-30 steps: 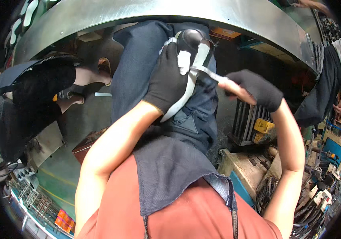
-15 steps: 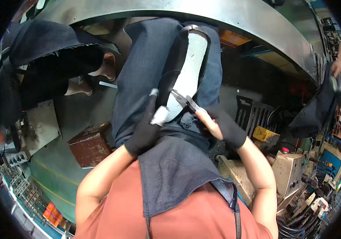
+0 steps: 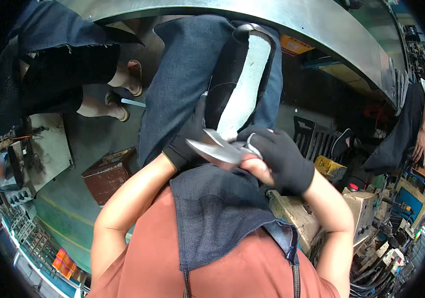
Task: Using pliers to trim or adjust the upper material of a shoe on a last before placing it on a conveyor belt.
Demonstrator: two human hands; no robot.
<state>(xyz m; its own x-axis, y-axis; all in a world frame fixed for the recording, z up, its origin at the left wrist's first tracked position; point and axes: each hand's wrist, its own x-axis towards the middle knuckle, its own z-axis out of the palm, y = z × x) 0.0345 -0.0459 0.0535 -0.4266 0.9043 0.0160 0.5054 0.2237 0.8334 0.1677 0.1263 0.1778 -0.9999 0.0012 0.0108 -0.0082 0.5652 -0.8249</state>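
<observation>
Pincers [image 3: 221, 155] now nearer the apron [image 3: 217, 208] and more sideways

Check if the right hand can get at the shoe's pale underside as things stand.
Likely yes: the pale underside faces up, mostly uncovered, and the right hand is close to its near end. That hand isn't free, though: it's closed around a metal tool.

Desk [image 3: 317, 22] is blocking beyond shoe's [image 3: 246, 82] far end. Left trouser leg [image 3: 180, 82] is walling its left side, right trouser leg [image 3: 272, 92] its right. Metal tool [image 3: 220, 153], left hand [image 3: 187, 141], right hand [image 3: 284, 163] are crowding its near end. Air above its middle is lying open.
</observation>
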